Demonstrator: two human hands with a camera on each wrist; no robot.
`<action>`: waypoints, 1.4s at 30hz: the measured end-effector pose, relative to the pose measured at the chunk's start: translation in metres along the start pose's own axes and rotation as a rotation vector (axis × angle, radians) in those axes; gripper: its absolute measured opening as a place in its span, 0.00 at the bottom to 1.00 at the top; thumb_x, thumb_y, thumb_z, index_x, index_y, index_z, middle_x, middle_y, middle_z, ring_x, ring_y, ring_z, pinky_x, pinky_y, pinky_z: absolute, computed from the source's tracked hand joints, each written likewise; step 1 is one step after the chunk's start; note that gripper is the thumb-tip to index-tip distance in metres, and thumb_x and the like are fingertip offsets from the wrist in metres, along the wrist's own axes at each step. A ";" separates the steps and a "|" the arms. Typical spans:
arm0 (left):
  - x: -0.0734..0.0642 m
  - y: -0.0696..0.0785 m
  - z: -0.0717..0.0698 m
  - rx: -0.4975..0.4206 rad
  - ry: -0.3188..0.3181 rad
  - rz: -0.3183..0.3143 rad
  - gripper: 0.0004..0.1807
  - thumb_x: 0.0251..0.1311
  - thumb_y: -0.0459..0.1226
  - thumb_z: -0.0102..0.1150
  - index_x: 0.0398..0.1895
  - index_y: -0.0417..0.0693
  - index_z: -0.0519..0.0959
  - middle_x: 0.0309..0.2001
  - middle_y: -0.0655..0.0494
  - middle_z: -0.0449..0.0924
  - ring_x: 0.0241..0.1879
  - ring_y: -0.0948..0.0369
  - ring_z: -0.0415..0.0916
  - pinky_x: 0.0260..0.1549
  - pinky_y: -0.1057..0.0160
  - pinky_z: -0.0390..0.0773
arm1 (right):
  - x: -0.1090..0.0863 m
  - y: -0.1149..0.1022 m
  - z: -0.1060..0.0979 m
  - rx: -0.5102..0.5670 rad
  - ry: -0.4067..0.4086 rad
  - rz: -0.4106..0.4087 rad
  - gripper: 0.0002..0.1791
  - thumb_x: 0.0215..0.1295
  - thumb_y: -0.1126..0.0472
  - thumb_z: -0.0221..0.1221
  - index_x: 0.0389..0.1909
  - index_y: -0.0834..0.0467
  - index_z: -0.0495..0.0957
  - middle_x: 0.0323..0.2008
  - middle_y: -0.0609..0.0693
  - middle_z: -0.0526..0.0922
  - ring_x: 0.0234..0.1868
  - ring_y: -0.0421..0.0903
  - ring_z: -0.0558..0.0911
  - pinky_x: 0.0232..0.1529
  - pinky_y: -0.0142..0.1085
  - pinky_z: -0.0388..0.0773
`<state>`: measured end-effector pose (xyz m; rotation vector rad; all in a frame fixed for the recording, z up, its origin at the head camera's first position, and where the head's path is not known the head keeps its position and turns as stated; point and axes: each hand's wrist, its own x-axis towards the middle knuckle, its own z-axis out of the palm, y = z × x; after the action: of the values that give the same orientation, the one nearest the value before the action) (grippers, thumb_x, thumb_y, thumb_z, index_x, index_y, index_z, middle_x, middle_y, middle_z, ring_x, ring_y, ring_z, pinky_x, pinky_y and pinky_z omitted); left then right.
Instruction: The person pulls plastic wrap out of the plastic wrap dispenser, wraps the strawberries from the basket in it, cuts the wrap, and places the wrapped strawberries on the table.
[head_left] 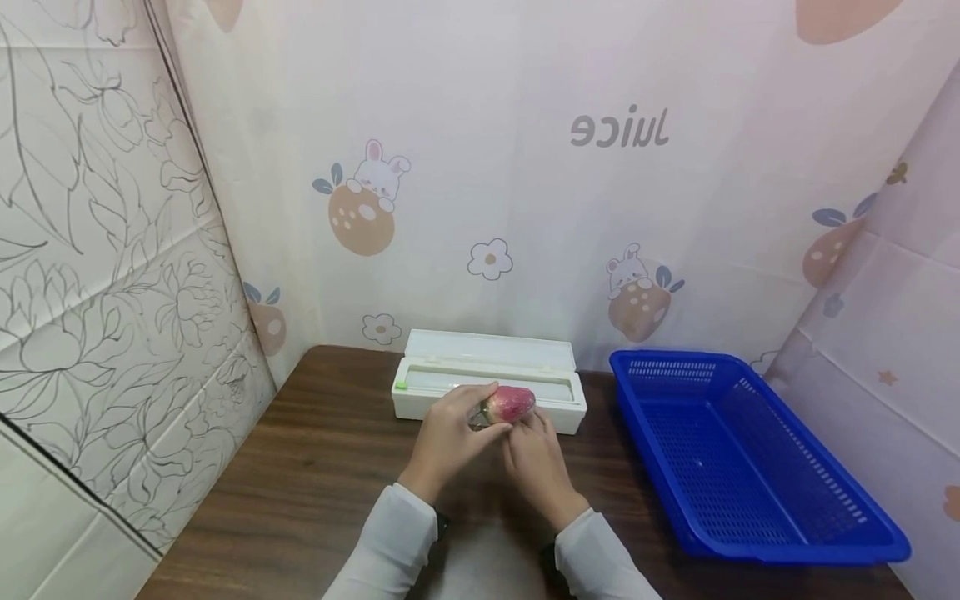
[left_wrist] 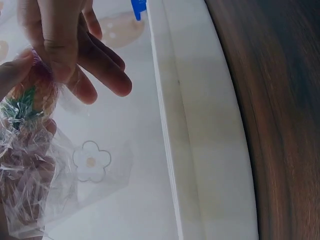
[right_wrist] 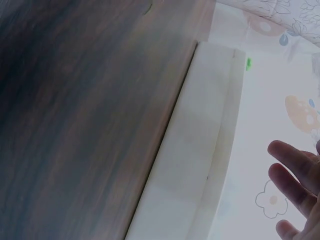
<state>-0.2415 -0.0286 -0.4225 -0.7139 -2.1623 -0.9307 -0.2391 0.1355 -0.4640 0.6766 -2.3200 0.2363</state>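
A strawberry-like fruit (head_left: 512,403), pink-red with green leaves, is wrapped in clear plastic film. My left hand (head_left: 446,433) holds its leafy end between thumb and fingers. Loose crumpled film (left_wrist: 30,200) trails from that end and covers part of the left fingers in the left wrist view. At the fruit's other end, my right hand (head_left: 542,462) pinches the film-covered tip, its remaining fingers (right_wrist: 292,165) spread outward. The fruit itself is outside the right wrist view. Just behind both hands stands a white film dispenser box (head_left: 423,407), lid raised, with a green slider (head_left: 401,386).
A blue plastic basket (head_left: 810,554) with perforated sides stands to the right on the dark wooden table (head_left: 300,475). Printed curtains (head_left: 480,183) close off the back and sides. A light grey patch shows between the forearms.
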 end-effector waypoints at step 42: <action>-0.002 -0.006 -0.005 -0.095 0.049 0.078 0.31 0.41 0.44 0.74 0.53 0.50 0.77 0.48 0.55 0.81 0.50 0.66 0.72 0.49 0.62 0.78 | 0.023 -0.008 -0.037 1.464 -0.126 0.662 0.31 0.75 0.47 0.33 0.71 0.61 0.47 0.69 0.62 0.54 0.64 0.48 0.61 0.59 0.35 0.68</action>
<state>-0.2426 -0.0364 -0.4234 -0.8070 -2.0434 -1.0051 -0.2273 0.1323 -0.4215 0.4722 -2.0737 2.3302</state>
